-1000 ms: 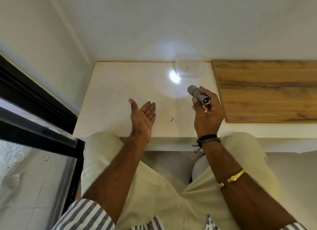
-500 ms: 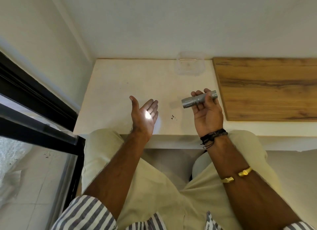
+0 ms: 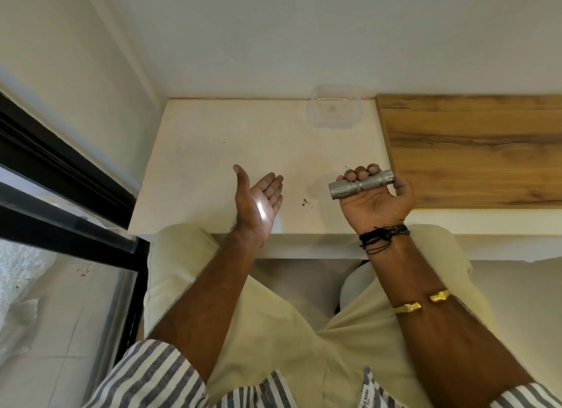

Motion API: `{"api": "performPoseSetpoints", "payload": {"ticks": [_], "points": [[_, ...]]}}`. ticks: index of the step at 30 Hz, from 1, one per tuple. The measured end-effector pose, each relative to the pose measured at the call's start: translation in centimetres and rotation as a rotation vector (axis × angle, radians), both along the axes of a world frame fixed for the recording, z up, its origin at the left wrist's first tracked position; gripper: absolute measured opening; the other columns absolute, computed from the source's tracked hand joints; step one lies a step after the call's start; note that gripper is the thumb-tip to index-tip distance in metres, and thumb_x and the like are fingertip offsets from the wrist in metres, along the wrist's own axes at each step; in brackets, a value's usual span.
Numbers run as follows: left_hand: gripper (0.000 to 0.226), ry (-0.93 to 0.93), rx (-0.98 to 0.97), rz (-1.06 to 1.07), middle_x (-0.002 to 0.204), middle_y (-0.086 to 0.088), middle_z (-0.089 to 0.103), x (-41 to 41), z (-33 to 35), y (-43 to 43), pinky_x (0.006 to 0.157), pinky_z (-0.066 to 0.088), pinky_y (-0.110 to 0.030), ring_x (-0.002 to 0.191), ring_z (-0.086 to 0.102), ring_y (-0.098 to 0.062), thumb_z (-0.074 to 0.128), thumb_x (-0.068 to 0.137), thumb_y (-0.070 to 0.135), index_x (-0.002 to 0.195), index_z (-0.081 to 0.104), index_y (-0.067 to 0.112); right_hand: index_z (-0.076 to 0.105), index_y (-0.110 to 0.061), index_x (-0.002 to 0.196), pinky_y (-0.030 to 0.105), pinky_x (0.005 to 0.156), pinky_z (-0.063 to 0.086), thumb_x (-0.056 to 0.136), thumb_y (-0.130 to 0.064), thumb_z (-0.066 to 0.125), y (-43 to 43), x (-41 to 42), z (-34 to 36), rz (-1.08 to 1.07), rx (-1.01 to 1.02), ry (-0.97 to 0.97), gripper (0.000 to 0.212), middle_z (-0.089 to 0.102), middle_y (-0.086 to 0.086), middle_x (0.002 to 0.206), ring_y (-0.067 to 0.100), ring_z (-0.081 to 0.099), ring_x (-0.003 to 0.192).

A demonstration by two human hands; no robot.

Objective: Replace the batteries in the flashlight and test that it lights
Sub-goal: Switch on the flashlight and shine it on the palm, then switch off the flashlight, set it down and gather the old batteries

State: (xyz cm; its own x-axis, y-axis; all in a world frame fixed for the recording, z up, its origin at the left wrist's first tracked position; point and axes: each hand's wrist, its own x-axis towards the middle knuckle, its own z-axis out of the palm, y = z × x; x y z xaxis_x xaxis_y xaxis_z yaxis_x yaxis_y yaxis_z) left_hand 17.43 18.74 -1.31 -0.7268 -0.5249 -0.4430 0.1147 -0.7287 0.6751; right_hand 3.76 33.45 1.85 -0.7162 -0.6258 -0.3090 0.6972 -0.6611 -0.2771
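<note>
We are testing the flashlight (image 3: 361, 185), right hand (image 3: 377, 199) fingers wrapped around it, beaming onto our flat-spread left hand (image 3: 258, 205) at frame center; next, likely switching off.

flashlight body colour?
Silver-grey metal; the flashlight shows clearly in the head view, gripped in the right hand.

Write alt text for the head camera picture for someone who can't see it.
A right hand holds a silver flashlight sideways, shining a bright spot on the open palm of the left hand. Both hands are over a white table, with a clear plastic container at its far edge.
</note>
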Motion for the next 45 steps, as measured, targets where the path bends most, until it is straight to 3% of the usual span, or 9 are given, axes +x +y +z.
{"api": "performPoseSetpoints", "payload": {"ticks": [9, 15, 18, 23, 25, 27, 31, 37, 45], "points": [[0.097, -0.012, -0.002, 0.021, 0.157, -0.016, 0.035, -0.1, 0.2, 0.2, 0.122, 0.021, -0.043, 0.146, 0.032, -0.030, 0.015, 0.090, 0.078, 0.152, 0.030, 0.004, 0.050, -0.011, 0.072, 0.034, 0.076, 0.042, 0.068, -0.031, 0.045, -0.1, 0.2, 0.0, 0.002, 0.020, -0.003, 0.021, 0.048, 0.006, 0.065, 0.025, 0.049, 0.065], [0.094, -0.034, -0.050, 0.008, 0.155, -0.014, 0.039, -0.2, -0.3, 0.0, 0.121, 0.023, -0.043, 0.144, 0.036, -0.028, 0.019, 0.091, 0.076, 0.151, 0.032, 0.005, 0.053, -0.010, 0.078, 0.036, 0.080, 0.041, 0.076, -0.035, 0.049, -0.2, 0.5, 0.1, 0.010, 0.061, 0.018, 0.025, 0.048, 0.006, 0.077, 0.025, 0.049, 0.072], [0.068, -0.153, -0.277, -0.050, 0.149, -0.010, 0.049, -0.4, -0.7, 0.2, 0.118, 0.032, -0.040, 0.138, 0.045, -0.024, 0.033, 0.102, 0.056, 0.148, 0.039, 0.007, 0.057, -0.011, 0.083, 0.038, 0.085, 0.040, 0.092, -0.037, 0.048, -0.6, 0.6, 0.0, 0.063, 0.162, 0.050, 0.029, 0.052, 0.007, 0.080, 0.024, 0.052, 0.074], [0.026, -0.337, -0.826, -0.057, 0.113, -0.003, 0.073, -0.5, -1.5, 1.2, 0.097, 0.054, -0.039, 0.105, 0.069, -0.014, 0.063, 0.096, 0.018, 0.121, 0.068, 0.012, 0.058, -0.006, 0.101, 0.034, 0.084, 0.050, 0.101, -0.013, 0.054, -1.9, 1.3, -1.0, 0.103, 0.591, 0.368, 0.008, 0.060, 0.008, 0.085, 0.020, 0.059, 0.078], [0.024, -0.366, -0.963, -0.071, 0.108, 0.001, 0.075, -0.5, -1.7, 1.4, 0.091, 0.057, -0.033, 0.097, 0.070, -0.006, 0.069, 0.092, 0.019, 0.116, 0.072, 0.014, 0.062, -0.010, 0.111, 0.036, 0.095, 0.052, 0.101, -0.020, 0.058, -2.1, 1.8, -1.6, 0.167, 0.756, 0.581, 0.014, 0.071, 0.011, 0.102, 0.024, 0.069, 0.099], [0.029, -0.380, -1.036, -0.097, 0.109, 0.003, 0.075, -0.5, -1.8, 1.6, 0.087, 0.058, -0.024, 0.095, 0.070, -0.004, 0.074, 0.088, 0.023, 0.116, 0.073, 0.016, 0.065, -0.014, 0.120, 0.036, 0.099, 0.051, 0.100, -0.025, 0.063, -2.2, 2.2, -2.1, 0.195, 0.818, 0.668, 0.023, 0.070, 0.016, 0.119, 0.026, 0.066, 0.115], [0.039, -0.377, -1.104, -0.134, 0.110, 0.004, 0.073, -0.3, -2.2, 1.8, 0.078, 0.056, -0.016, 0.092, 0.069, -0.006, 0.082, 0.080, 0.028, 0.117, 0.072, 0.020, 0.061, -0.020, 0.133, 0.018, 0.092, 0.046, 0.099, -0.028, 0.064, -2.5, 2.7, -2.5, 0.220, 0.844, 0.774, 0.035, 0.068, -0.009, 0.125, 0.000, 0.062, 0.114], [0.053, -0.371, -1.217, -0.167, 0.112, 0.005, 0.070, -0.5, -2.5, 2.1, 0.078, 0.052, -0.011, 0.094, 0.065, -0.005, 0.083, 0.076, 0.040, 0.123, 0.067, 0.020, 0.056, -0.018, 0.141, 0.004, 0.076, 0.049, 0.101, -0.024, 0.061, -3.0, 3.5, -2.7, 0.277, 0.872, 0.833, 0.040, 0.063, -0.010, 0.133, -0.010, 0.060, 0.111], [0.030, -0.320, -1.220, -0.105, 0.102, 0.005, 0.072, -0.9, -2.8, 1.2, 0.082, 0.054, -0.014, 0.090, 0.069, -0.006, 0.080, 0.083, 0.029, 0.110, 0.072, 0.020, 0.057, -0.017, 0.141, 0.008, 0.081, 0.052, 0.101, -0.021, 0.060, -3.6, 3.6, -2.4, 0.332, 0.838, 0.830, 0.040, 0.066, -0.012, 0.126, -0.009, 0.065, 0.107]]}}
